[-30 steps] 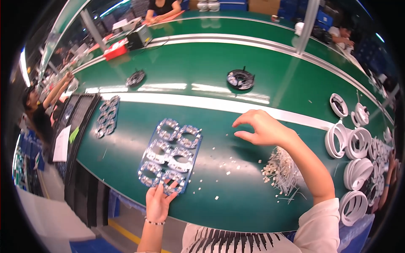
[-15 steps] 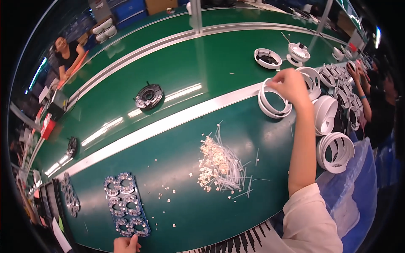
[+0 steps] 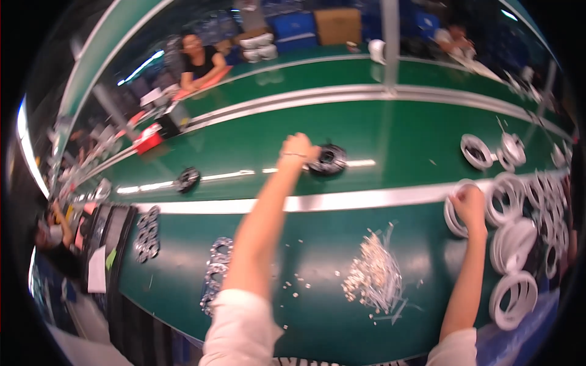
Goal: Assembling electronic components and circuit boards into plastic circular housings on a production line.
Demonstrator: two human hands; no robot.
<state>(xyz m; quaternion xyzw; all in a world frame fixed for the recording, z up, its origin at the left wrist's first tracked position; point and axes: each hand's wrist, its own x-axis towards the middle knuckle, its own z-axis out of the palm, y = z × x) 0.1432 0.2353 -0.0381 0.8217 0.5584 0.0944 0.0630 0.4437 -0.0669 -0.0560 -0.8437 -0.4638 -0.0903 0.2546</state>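
Note:
My left arm stretches across the table onto the green belt. Its hand (image 3: 299,150) is at the left rim of a black ring-shaped part (image 3: 331,160); blur hides whether the fingers grip it. To the right, my right hand (image 3: 469,206) is closed on the rim of a white plastic ring (image 3: 453,218) at the table's far edge. Between my arms lies a heap of small cream connectors with thin white wires (image 3: 373,274). My left forearm and sleeve partly cover a panel of round circuit boards (image 3: 215,276).
More white rings (image 3: 514,297) are stacked at the right. Another circuit-board panel (image 3: 147,235) lies left, beside a dark rack (image 3: 113,241). The belt carries a second black part (image 3: 188,179) and white bowl-like housings (image 3: 477,152). A metal rail (image 3: 378,201) divides table and belt. Other people sit around.
My left hand has gone from the circuit-board panel forward to the black part on the belt. My right hand stays at the white ring. The view has swung left.

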